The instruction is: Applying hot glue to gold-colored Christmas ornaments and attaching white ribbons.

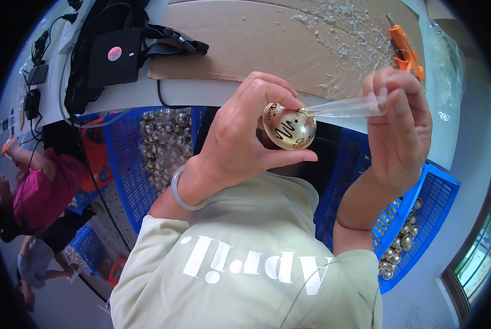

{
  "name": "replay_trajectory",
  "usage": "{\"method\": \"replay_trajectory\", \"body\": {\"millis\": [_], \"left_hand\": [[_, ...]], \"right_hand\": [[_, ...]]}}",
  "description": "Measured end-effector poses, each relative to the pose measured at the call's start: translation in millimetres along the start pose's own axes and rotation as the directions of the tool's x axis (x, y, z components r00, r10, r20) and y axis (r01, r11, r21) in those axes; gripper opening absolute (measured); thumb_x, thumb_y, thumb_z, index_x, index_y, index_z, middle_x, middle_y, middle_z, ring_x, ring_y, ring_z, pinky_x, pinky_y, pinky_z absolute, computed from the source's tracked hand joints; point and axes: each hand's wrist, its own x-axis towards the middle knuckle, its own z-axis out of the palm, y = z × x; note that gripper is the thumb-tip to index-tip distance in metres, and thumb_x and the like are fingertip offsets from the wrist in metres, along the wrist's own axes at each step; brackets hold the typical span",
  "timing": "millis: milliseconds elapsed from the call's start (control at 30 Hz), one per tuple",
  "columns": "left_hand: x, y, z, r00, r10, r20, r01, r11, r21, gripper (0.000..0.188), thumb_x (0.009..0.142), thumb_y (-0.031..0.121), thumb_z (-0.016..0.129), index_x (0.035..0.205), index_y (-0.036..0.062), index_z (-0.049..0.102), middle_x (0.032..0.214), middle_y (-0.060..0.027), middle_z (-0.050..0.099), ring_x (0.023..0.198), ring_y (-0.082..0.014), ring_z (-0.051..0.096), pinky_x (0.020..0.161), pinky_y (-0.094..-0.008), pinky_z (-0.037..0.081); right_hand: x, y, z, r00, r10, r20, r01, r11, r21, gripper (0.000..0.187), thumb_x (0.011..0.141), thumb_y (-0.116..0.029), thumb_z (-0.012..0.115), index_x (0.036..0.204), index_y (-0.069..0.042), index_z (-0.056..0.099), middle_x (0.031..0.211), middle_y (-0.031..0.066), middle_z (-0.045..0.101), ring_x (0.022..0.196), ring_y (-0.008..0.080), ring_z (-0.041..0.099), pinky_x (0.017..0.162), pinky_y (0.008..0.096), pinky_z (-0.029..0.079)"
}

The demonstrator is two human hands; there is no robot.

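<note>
Between the thumb and fingers of my left hand (231, 129) is a shiny gold ball ornament (290, 129) with dark printed markings and stars. A translucent whitish strip (344, 108) runs from the ball's upper right side towards my right hand (401, 120). My right thumb and fingers pinch its far end, and the strip looks stretched between the two hands. It narrows to thin strands at the ball; how it is attached there is too small to make out.
An orange glue gun (405, 52) lies on cardboard (229, 41) beside scattered clear shreds (349, 33). Black straps and a flat black box (114, 57) lie at the left. Blue baskets (122, 159) of gold balls flank me. A person in magenta (50, 175) works at far left.
</note>
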Motion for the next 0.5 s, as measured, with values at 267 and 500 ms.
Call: {"method": "replay_trajectory", "body": {"millis": [267, 500], "left_hand": [[-5, 9, 3, 0.997, -0.059, 0.057, 0.063, 0.996, -0.071, 0.067, 0.054, 0.016, 0.094, 0.103, 0.0016, 0.051, 0.108, -0.0151, 0.056, 0.093, -0.0194, 0.065, 0.073, -0.028, 0.059], [-4, 22, 0, 0.995, -0.074, 0.069, 0.084, 0.983, -0.166, 0.067, 0.055, 0.015, 0.093, 0.105, 0.0007, 0.05, 0.115, -0.0166, 0.051, 0.096, -0.0198, 0.064, 0.077, -0.0288, 0.058]], "right_hand": [[24, 24, 0, 0.972, -0.037, -0.232, 0.0, 0.988, -0.156, 0.021, 0.087, -0.01, 0.069, 0.106, 0.0, 0.066, 0.085, 0.0062, 0.064, 0.071, 0.0107, 0.057, 0.061, 0.0217, 0.044], [31, 38, 7, 0.983, -0.067, -0.171, -0.035, 0.848, -0.529, 0.017, 0.083, -0.01, 0.073, 0.097, -0.002, 0.067, 0.079, 0.003, 0.066, 0.066, 0.0058, 0.059, 0.057, 0.018, 0.046]]}}
